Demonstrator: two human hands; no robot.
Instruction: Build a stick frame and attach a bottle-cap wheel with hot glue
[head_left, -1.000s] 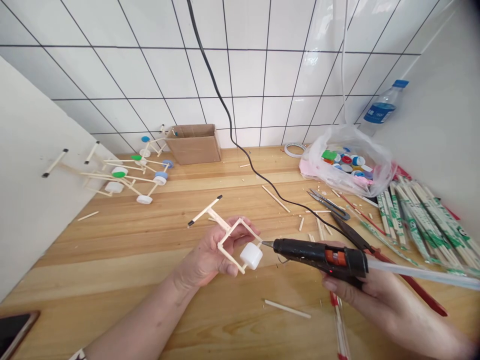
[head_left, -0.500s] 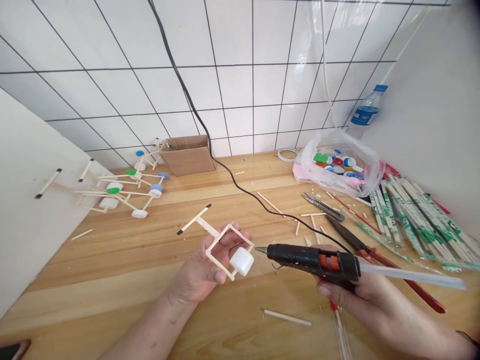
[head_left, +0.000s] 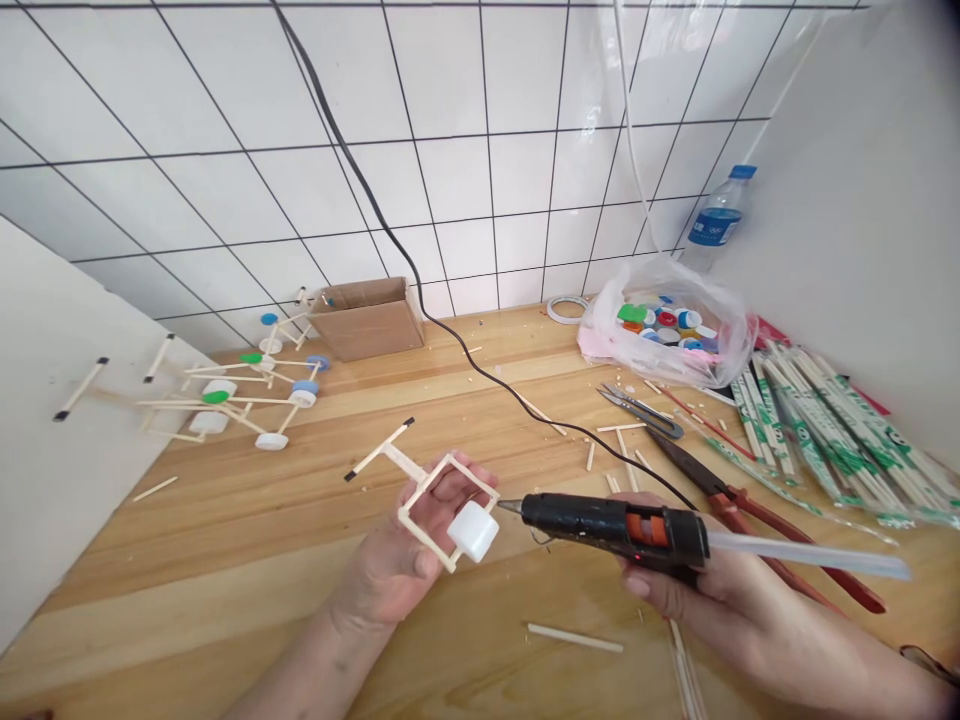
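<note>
My left hand (head_left: 409, 555) holds a small frame of wooden sticks (head_left: 420, 485) above the wooden table (head_left: 225, 560). A white bottle cap (head_left: 472, 531) is fixed to the frame's near right corner, and a T-shaped stick points up and left from it. My right hand (head_left: 712, 590) grips a black glue gun (head_left: 615, 524) with a clear glue stick (head_left: 810, 556) out of its back. The gun's metal tip sits just right of the frame's right edge, close to the cap.
Several finished stick-and-cap models (head_left: 240, 390) lie at the left by a cardboard box (head_left: 367, 320). A bag of coloured caps (head_left: 664, 330), scissors (head_left: 641, 410), red-handled pliers (head_left: 757, 505), wrapped chopsticks (head_left: 825, 430), a water bottle (head_left: 716, 220) and a tape roll (head_left: 566, 308) are at the right. The gun's black cord (head_left: 450, 340) crosses the table.
The view has tilted and shifted a little; both hands stay together, and the glue gun's tip has drawn slightly nearer to the frame beside the white cap.
</note>
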